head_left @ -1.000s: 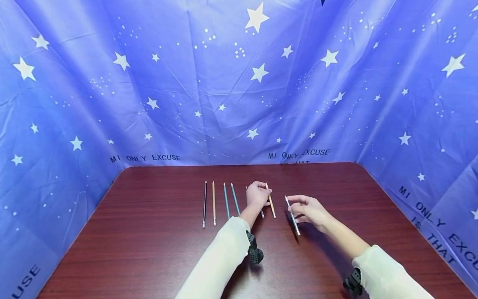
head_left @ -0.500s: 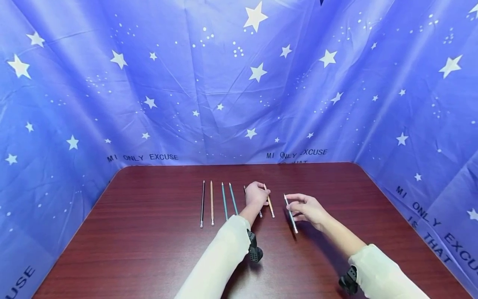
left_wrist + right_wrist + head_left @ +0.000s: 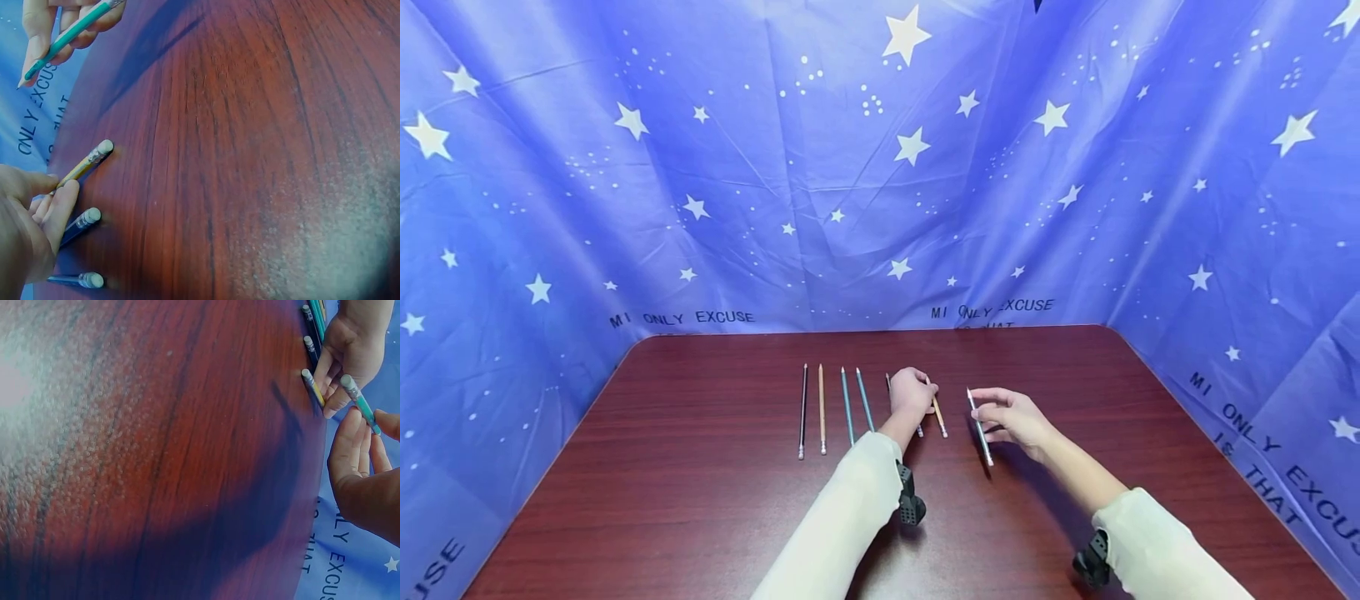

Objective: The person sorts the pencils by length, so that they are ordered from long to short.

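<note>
My left hand (image 3: pixel 912 393) pinches a yellow pencil (image 3: pixel 938 416) near its pointed end. Its eraser end lies on or close to the table in the left wrist view, where the yellow pencil (image 3: pixel 80 169) points away from the camera. To the right, my right hand (image 3: pixel 1018 423) holds a teal pencil (image 3: pixel 981 432) between thumb and fingers. That teal pencil (image 3: pixel 359 403) is off the table, tilted, with its shadow below. Two dark pencils (image 3: pixel 78 226) lie beside the left hand; the hand partly hides them in the head view.
Left of the left forearm, a black pencil (image 3: pixel 802 412), a natural-wood pencil (image 3: pixel 822 410) and two teal pencils (image 3: pixel 847 404) lie in a row, points away. The brown wooden table (image 3: pixel 700 500) ends at a blue starry curtain (image 3: pixel 820 167).
The head view has drifted slightly, so everything sits a little further left. My left fingers cover more of the yellow pencil's tip. The teal pencil's eraser end has risen slightly; both grips hold.
</note>
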Demonstrator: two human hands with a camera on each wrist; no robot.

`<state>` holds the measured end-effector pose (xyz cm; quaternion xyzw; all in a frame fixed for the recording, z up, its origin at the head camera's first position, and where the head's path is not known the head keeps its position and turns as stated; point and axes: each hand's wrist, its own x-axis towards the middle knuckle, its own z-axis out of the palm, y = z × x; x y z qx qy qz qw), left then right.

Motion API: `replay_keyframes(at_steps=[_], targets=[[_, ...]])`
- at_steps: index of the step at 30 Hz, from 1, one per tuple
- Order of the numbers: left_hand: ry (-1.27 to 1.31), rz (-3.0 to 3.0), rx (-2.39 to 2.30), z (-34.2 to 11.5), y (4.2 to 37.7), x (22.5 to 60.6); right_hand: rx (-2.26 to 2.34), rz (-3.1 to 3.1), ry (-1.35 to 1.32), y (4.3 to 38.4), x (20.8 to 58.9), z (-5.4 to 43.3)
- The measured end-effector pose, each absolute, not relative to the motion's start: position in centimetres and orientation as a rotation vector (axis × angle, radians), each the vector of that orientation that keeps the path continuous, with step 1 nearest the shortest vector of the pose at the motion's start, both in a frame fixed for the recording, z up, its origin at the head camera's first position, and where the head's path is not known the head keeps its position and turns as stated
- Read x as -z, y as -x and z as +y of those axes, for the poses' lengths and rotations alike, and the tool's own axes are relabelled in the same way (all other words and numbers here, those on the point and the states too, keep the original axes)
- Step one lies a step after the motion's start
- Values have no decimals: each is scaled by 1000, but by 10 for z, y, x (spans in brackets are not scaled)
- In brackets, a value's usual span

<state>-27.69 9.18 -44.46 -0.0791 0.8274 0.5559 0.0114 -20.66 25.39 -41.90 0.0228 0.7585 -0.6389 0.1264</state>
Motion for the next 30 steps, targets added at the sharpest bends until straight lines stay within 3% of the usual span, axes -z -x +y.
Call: replay_keyframes(at_steps=[19, 30], targets=[[33, 2961, -1178, 92, 278, 441, 1891, 2203, -120, 217, 424, 255], [58, 2856, -1272, 93, 278, 441, 1906, 2224, -171, 228, 431, 251]])
